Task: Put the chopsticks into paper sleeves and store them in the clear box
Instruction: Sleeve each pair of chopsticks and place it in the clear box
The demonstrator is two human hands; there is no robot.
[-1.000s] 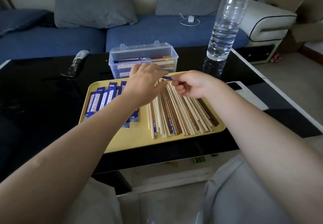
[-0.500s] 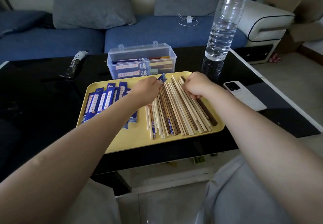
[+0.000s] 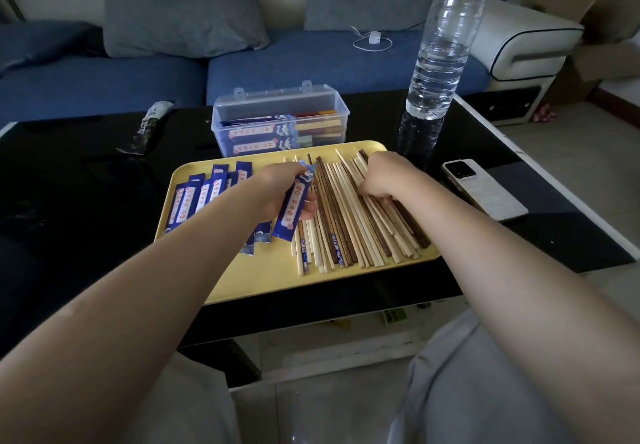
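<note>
The left hand (image 3: 277, 189) grips one blue paper sleeve with a white printed label (image 3: 293, 205), its fingers curled round the upper part; only two fingertips (image 3: 309, 206) show past the sleeve's right edge, and the thumb is hidden behind the hand. The sleeve hangs tilted, its lower end just above the tray. The right hand (image 3: 382, 175) rests knuckles-up on the loose pile of pale bamboo and dark wooden chopsticks (image 3: 349, 222), fingers curled down into the sticks; whether they pinch any stick cannot be told, since the fingertips are buried under the hand.

Left of the gripping fingers lies a fanned row of more blue paper sleeves (image 3: 201, 196), partly covered by the left forearm. Everything sits on a flat yellow plastic tray (image 3: 277, 281). Beyond both hands stands the clear plastic box with a hinged lid (image 3: 280, 118), holding several sleeved pairs whose number is hard to make out. Right of the right hand lie a white smartphone (image 3: 481, 189) and a tall clear water bottle (image 3: 440, 63), on a black glass table (image 3: 69, 201).
</note>
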